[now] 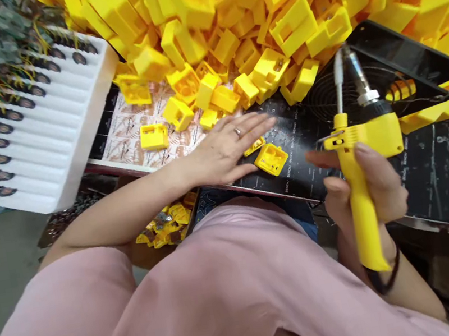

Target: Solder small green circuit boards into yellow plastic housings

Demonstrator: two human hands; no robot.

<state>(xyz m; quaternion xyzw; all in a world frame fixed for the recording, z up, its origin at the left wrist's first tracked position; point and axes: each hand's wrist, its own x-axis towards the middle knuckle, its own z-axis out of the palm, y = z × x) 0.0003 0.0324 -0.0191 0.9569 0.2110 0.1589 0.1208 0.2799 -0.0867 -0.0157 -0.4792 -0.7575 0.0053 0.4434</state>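
Observation:
My right hand [374, 181] grips the handle of a yellow pistol-shaped soldering gun [352, 142], its metal tip pointing up and away over the black mat [441, 167]. My left hand [232, 147] lies flat with fingers spread on the bench, a ring on one finger. Its fingertips rest beside a small flat yellow piece [254, 146], and a square yellow plastic housing [271, 159] lies just below them. Another single housing [153, 136] sits to the left on a printed sheet [126, 141].
A big heap of yellow plastic housings [259, 9] fills the back of the bench. A white tray [72, 124] with rows of wired black parts stands at the left. A black fan-like unit [399, 61] sits behind the gun. More small yellow parts [169, 222] lie below the bench edge.

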